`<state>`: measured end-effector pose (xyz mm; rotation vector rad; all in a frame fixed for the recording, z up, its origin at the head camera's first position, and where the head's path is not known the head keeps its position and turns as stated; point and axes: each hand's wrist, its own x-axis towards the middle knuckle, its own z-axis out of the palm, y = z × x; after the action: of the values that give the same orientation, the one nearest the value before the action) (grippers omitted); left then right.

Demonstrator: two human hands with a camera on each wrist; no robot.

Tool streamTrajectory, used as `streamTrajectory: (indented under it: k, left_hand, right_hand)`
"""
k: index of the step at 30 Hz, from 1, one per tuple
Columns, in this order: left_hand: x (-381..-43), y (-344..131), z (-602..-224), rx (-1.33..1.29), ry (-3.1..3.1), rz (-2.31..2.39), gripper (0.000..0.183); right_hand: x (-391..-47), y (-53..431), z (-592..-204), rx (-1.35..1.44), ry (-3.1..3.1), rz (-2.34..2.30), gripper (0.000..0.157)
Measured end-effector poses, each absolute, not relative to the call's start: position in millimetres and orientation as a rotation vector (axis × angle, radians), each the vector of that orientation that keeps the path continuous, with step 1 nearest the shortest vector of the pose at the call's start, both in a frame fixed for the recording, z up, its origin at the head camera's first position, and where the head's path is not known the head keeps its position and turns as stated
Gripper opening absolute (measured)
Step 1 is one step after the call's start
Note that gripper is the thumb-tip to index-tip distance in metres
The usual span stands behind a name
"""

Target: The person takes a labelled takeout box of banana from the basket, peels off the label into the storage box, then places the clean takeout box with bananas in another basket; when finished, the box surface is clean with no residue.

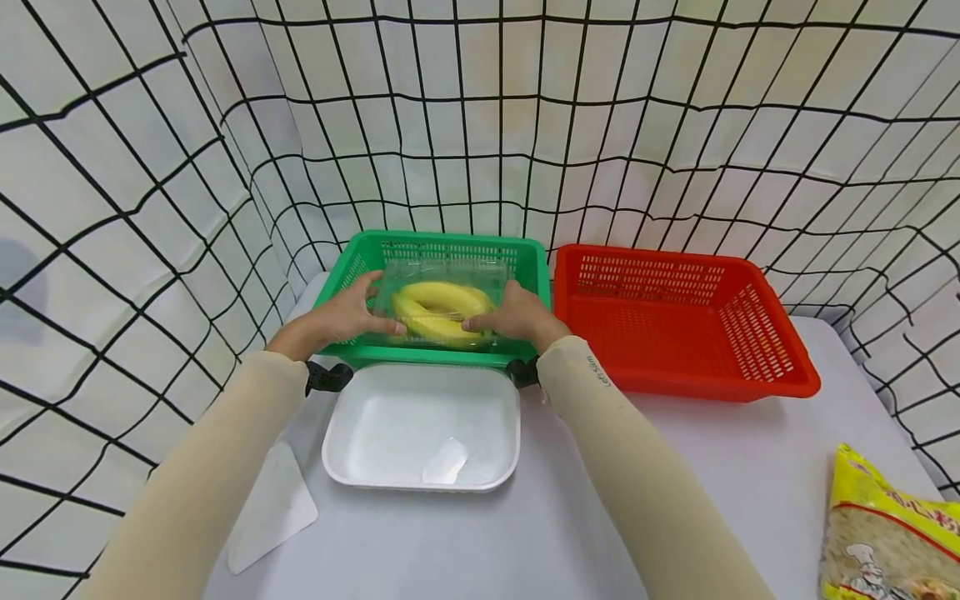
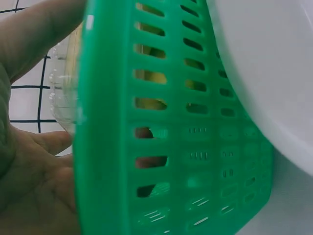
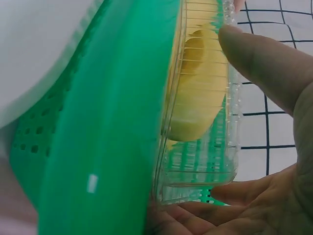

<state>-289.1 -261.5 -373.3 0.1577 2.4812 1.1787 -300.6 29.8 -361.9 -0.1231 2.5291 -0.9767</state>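
A clear plastic clamshell box sits inside the green basket, with yellow bananas showing through its lid. My left hand grips the box's left end, thumb across the near top edge. At the opposite end my right hand holds it, its thumb on the lid and the other fingers around the side and lower edge. The basket wall hides part of the left fingers in the left wrist view. In the right wrist view, the box stands partly above the basket rim.
A white tray lies just in front of the green basket. To the right stands a red basket. A yellow printed bag is at the right front, and a white flat piece lies left. Black netting surrounds the table.
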Motion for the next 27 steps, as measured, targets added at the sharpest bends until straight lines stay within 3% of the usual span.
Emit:
streamTrajectory:
  k: [27]
  left_hand:
    - [-290.1,-256.4,-380.0,0.183,2.554,1.020,0.114]
  right_hand:
    - [-297.3,20.7,-360.1,-0.071,2.531,-0.863,0.105]
